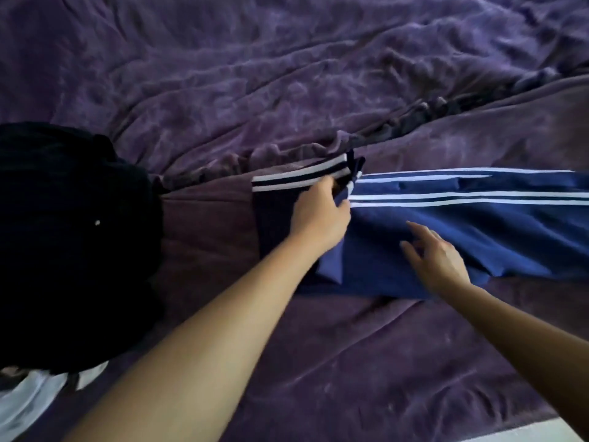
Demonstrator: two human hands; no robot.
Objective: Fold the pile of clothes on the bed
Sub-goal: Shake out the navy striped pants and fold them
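Observation:
Blue track pants (471,224) with white side stripes lie stretched across the purple bed, running off to the right. Their dark ribbed waistband (299,178) with white bands sits at the left end. My left hand (318,215) grips the fabric just below that waistband, with the fingers curled into the cloth. My right hand (436,253) hovers over or lightly touches the blue fabric, its fingers spread and straight. A pile of dark clothes (70,244) lies at the left, apart from both hands.
A rumpled purple blanket (255,74) covers the far half of the bed. Smoother purple cover (350,362) lies under my arms. White cloth (28,400) pokes out below the dark pile at the bottom left. A pale strip shows at the bottom right corner.

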